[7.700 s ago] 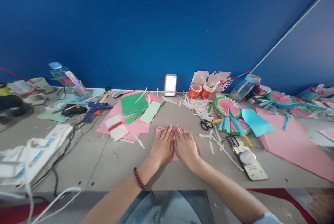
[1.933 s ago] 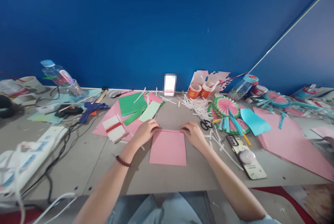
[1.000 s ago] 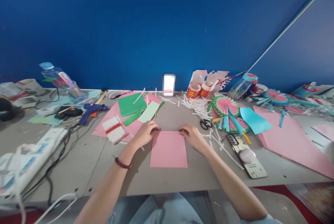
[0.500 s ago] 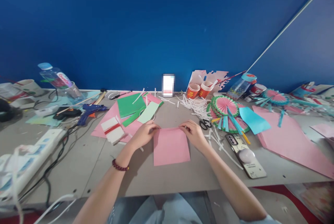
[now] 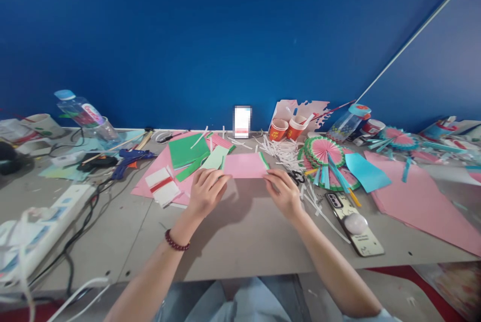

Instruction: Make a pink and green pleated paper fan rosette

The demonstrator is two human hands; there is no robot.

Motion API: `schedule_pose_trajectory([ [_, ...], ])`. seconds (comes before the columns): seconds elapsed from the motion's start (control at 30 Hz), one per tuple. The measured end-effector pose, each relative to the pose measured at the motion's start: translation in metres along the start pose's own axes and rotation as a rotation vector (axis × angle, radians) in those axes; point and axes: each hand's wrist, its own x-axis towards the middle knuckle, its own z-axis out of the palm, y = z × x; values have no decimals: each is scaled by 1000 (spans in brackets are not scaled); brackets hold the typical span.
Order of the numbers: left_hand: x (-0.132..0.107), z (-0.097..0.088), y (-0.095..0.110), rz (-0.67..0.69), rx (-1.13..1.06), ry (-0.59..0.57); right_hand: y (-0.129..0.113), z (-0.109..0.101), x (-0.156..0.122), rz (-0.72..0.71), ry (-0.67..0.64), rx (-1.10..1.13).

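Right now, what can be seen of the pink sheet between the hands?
The pink sheet looks like paper, smooth and roughly rectangular, with green along its left and right edges. It appears raised above the table, over a shadow; the left hand and right hand hold its near corners.

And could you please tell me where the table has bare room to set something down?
A broad bare patch of table lies between the left forearm and right forearm, nearer than the held pink sheet. A nearly bare one separates the black cables from the left forearm. Toward the wall, paper cups, white strips and fans crowd it.
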Motion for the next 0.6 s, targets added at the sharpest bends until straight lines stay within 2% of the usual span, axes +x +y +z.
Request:
schedule_pose_trajectory([
  [0.17, 5, 11, -8, 120, -20, -278, 11, 6, 5, 24, -316, -180],
  [0.3, 2, 21, -9, 138, 25, -373, 14, 9, 4, 0, -478, -261],
  [0.43, 0, 25, -7, 119, -12, -403, 15, 11, 3, 39, -539, -229],
  [0.6, 1, 25, -8, 49, -105, -416, 18, 9, 4, 116, -503, -98],
])
